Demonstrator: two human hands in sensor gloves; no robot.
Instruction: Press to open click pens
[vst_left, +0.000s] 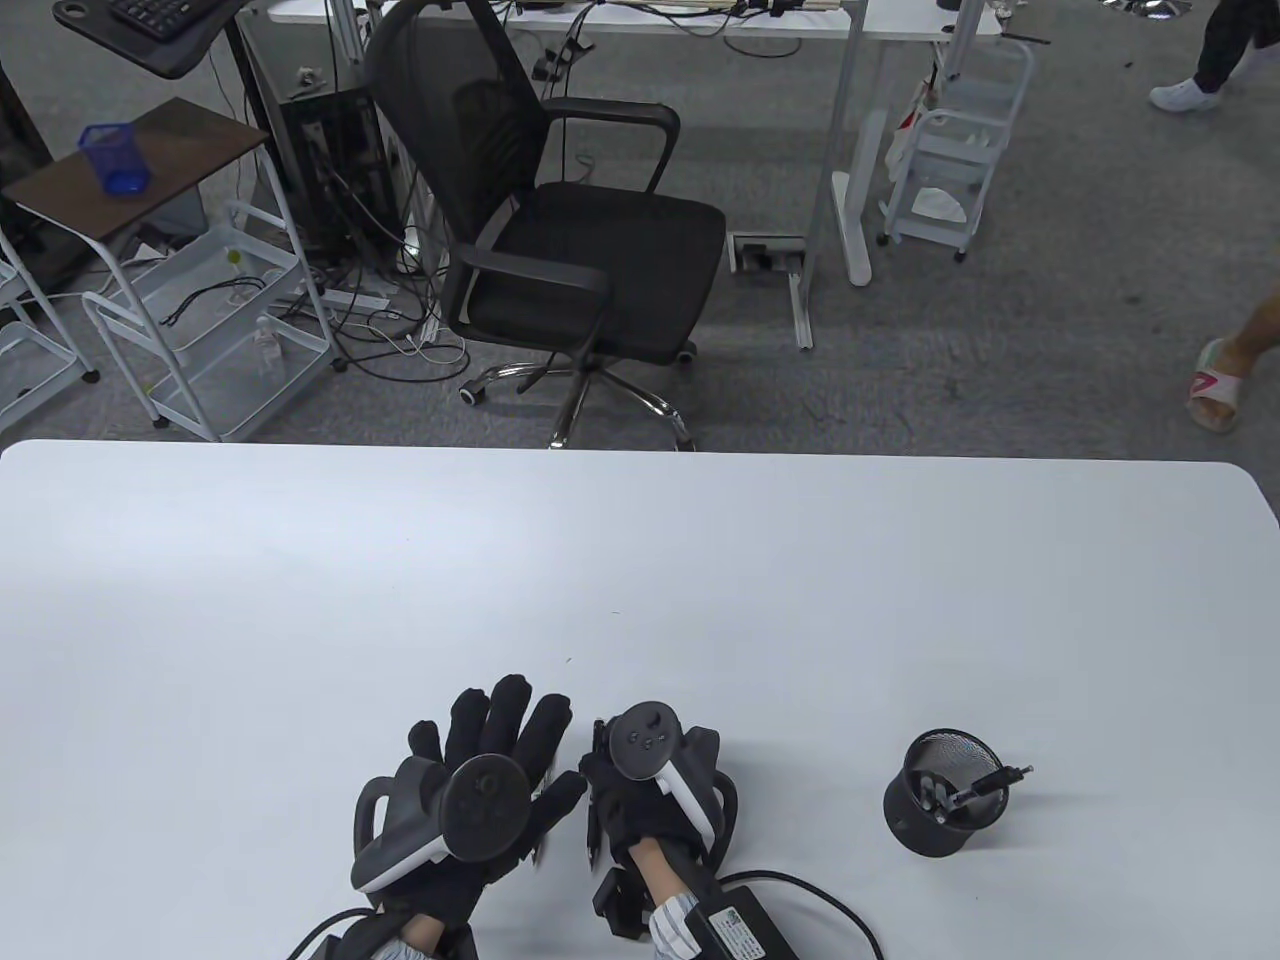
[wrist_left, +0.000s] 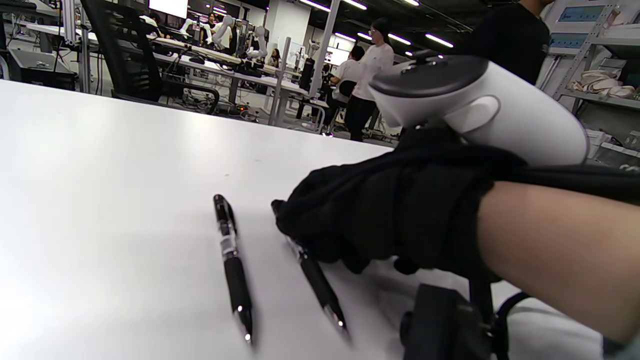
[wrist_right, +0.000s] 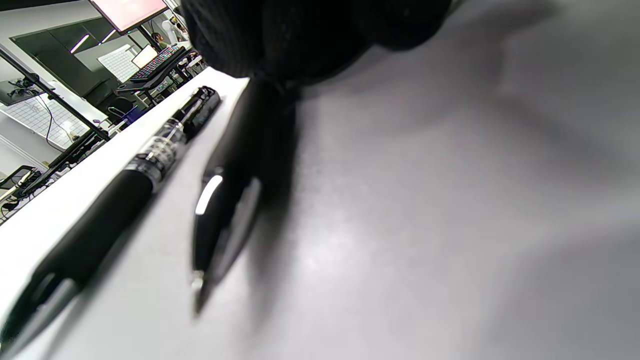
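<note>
My left hand (vst_left: 490, 745) lies over the table with its fingers spread and holds nothing. My right hand (vst_left: 640, 800) grips the upper end of a black click pen (wrist_left: 317, 282), whose tip lies low at the white table (vst_left: 640, 560). That pen also shows in the table view (vst_left: 592, 835) and the right wrist view (wrist_right: 225, 210). A second black click pen (wrist_left: 232, 265) lies free on the table just left of it, parallel, and is seen in the right wrist view (wrist_right: 125, 200). In the table view my left hand mostly hides it.
A black mesh pen cup (vst_left: 935, 795) with a few pens in it stands on the table to the right of my right hand. A cable (vst_left: 820, 895) runs along the near edge. An office chair (vst_left: 570, 250) stands beyond the far edge.
</note>
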